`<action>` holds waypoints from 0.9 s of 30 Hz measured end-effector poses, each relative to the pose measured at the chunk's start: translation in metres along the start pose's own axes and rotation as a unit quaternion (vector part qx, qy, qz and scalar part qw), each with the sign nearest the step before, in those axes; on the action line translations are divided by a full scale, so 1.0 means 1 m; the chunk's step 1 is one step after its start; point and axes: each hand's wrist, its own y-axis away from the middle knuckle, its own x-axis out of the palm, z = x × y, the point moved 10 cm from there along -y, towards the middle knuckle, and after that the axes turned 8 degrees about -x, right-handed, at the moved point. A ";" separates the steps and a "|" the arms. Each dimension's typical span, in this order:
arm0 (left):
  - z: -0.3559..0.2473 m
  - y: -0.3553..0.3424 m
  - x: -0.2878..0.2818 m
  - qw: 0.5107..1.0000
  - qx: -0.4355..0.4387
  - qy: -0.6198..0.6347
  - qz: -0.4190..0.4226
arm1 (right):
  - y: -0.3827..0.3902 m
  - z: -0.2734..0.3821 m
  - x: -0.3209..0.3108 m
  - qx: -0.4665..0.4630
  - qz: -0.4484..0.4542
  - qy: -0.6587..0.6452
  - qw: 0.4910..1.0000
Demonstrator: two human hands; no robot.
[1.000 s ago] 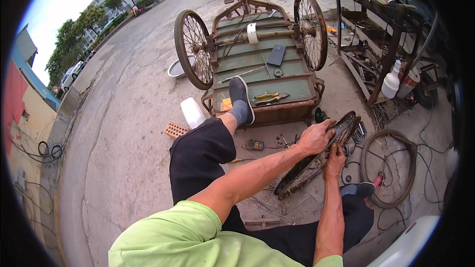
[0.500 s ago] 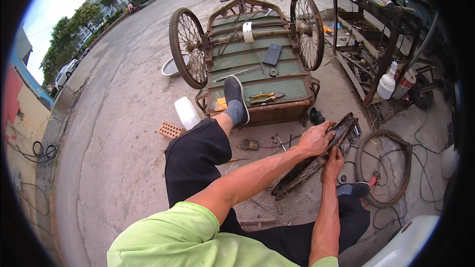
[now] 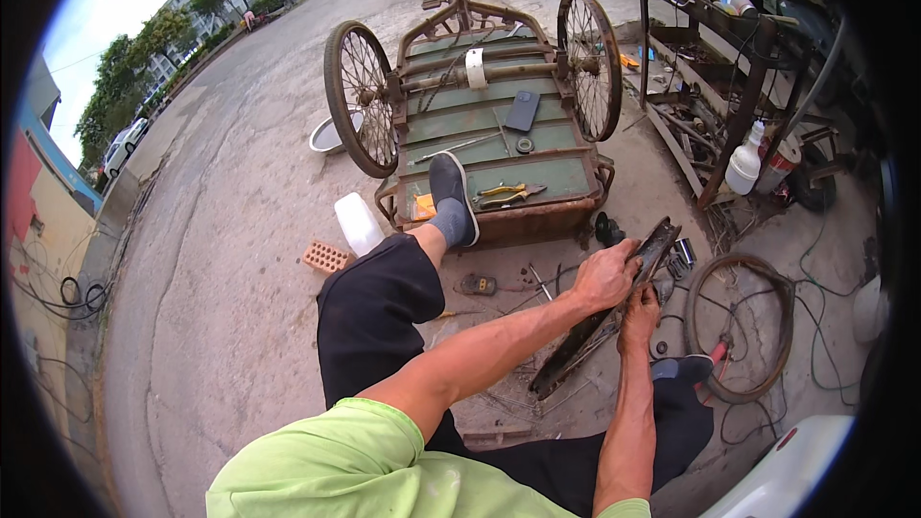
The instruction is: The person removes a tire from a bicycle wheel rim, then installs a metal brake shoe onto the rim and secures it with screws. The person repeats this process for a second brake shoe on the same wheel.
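A dark, rusty wheel [image 3: 564, 363] is tilted almost edge-on between my hands, right of the cart's near end. My left hand [image 3: 606, 275] is closed round its upper part, fingers over the rim. Just below and to the right, my right hand [image 3: 639, 315] pinches the rim's near side; its fingertips are partly hidden. A loose worn tyre [image 3: 789, 326] lies on the ground to the right, beside my right foot. Ahead is an upturned green cart [image 3: 451, 105] with two spoked wheels, my left shoe [image 3: 451, 192] resting on it.
Pliers [image 3: 513, 195], a phone [image 3: 522, 111] and a small ring [image 3: 525, 145] lie on the cart. A multimeter [image 3: 477, 284], a perforated brick [image 3: 327, 256] and a white plastic container [image 3: 363, 223] are on the ground. Right stands a metal rack [image 3: 705, 125] with a spray bottle [image 3: 744, 163]; cables trail nearby.
The wheel has turned more edge-on, its lower end dropping slightly. Both hands keep hold and have shifted a little left. The view has moved slightly.
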 end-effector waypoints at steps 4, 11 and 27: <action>0.003 -0.004 0.001 1.000 0.009 -0.002 -0.016 | 0.000 0.005 0.015 0.002 0.011 0.016 1.000; 0.003 -0.004 0.009 0.997 0.069 0.009 -0.031 | -0.007 0.009 0.007 0.045 0.009 0.051 0.998; -0.004 -0.004 0.019 0.993 0.090 0.075 0.029 | -0.001 0.018 -0.008 0.028 0.000 0.064 0.998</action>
